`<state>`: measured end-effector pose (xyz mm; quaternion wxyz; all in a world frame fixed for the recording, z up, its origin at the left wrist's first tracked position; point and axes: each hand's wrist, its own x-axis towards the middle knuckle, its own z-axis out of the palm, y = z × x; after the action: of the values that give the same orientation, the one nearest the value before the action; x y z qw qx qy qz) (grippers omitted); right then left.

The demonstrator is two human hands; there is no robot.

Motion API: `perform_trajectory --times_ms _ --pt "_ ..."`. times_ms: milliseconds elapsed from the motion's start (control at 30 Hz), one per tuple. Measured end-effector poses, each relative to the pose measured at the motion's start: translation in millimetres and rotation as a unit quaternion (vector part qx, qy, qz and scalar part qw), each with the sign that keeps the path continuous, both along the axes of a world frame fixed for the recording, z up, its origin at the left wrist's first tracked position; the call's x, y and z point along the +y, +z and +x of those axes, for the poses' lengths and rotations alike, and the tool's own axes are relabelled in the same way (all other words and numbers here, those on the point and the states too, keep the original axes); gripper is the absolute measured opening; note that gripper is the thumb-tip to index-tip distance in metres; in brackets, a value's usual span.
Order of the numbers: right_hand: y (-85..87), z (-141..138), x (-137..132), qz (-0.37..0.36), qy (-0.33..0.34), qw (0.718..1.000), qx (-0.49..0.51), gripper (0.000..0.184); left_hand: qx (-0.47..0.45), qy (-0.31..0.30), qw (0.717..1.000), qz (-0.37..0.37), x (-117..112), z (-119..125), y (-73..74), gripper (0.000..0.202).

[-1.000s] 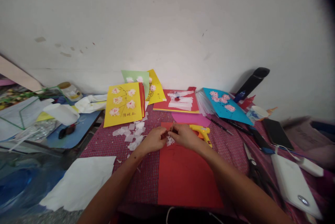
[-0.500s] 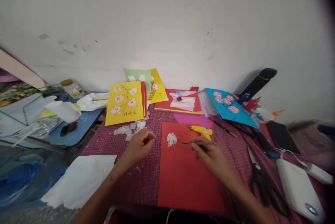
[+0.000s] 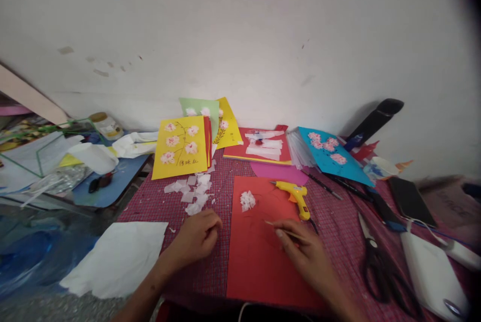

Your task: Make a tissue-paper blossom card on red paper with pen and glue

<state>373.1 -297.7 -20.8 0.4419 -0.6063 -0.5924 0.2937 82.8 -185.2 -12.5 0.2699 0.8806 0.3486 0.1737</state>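
A red card sheet (image 3: 263, 257) lies on the checked cloth in front of me, with a small white tissue flower (image 3: 247, 200) stuck near its top left. My right hand (image 3: 306, 254) rests on the sheet's right side, fingers closed on a thin wooden stick (image 3: 281, 229) that points left. My left hand (image 3: 197, 236) sits curled on the cloth just left of the sheet; I cannot see anything in it. A pile of white tissue squares (image 3: 191, 189) lies beyond my left hand. A yellow glue gun (image 3: 295, 195) rests at the sheet's top right corner.
Finished flower cards in yellow (image 3: 180, 147), green, red and blue (image 3: 330, 154) lean at the back by the wall. Black scissors (image 3: 376, 257), a white power bank (image 3: 432, 277), a phone (image 3: 411, 201) and pens lie on the right. A white sheet (image 3: 116, 259) hangs at the left edge.
Both hands have drawn back from the tissue flower, which stays on the red sheet. My right hand has come nearer with the stick; my left has moved down onto the cloth.
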Motion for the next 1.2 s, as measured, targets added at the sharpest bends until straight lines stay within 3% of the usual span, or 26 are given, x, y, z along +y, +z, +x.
perform_trajectory --times_ms 267,500,700,1200 --pt "-18.2 -3.0 13.6 -0.005 0.025 0.999 -0.037 0.02 0.081 -0.076 0.993 0.045 -4.5 26.8 4.3 0.011" --pt "-19.6 -11.0 20.5 -0.019 0.041 0.998 -0.048 0.021 0.159 -0.063 0.976 0.133 8.3 52.7 1.5 0.017" --pt "-21.2 -13.3 18.9 -0.028 0.054 0.998 -0.029 0.023 0.185 -0.043 0.968 0.162 15.0 55.1 -3.2 0.021" --pt "-10.5 -24.5 28.5 -0.039 0.07 0.997 -0.006 0.02 0.176 -0.055 0.971 0.151 18.9 50.3 -2.2 0.02"
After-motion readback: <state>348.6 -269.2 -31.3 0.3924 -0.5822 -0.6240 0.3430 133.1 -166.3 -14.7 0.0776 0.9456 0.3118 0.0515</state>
